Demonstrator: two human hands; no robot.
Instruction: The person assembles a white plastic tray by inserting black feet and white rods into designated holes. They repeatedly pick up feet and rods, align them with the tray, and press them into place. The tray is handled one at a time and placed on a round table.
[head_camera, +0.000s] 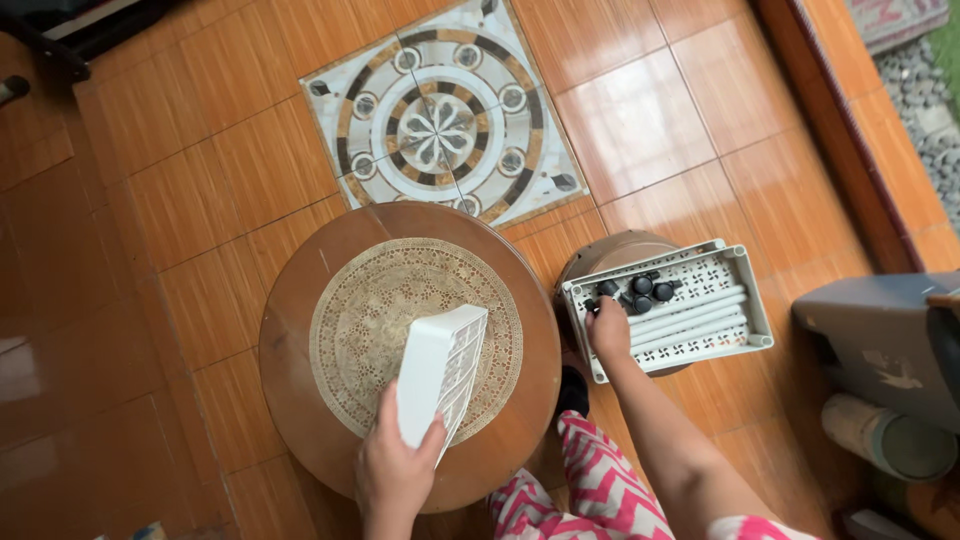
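Nearest the camera, the left hand (392, 470) grips a white plastic box lid (437, 376) by its lower end, thumb on the plain outer face and fingers wrapped round the edge. The lid is a flat rectangle, stood tilted on its end so that its ribbed, grid-patterned inner side faces right. It rests above the lace doily (372, 318) at the middle of the round brown bench (300, 330), and the hand sits just below it, touching it.

To the right, the right hand (607, 331) reaches over the near left edge of one open white box (745, 290), a shallow rectangular tray with a perforated base and a screw post at each corner. The fingers are curled down among the contents; whether they pinch anything cannot be told. Inside lie about four white tubes (690, 318), side by side along the tray's length, and a cluster of some five small black round fittings (640, 290) just beyond the fingertips. The box sits on a round brown stool (620, 247).

Pink and white zigzag trousers (600, 485) show between the two arms. Farther off, the orange tiled floor (200, 180) carries one patterned square of four decorated tiles (440, 115)
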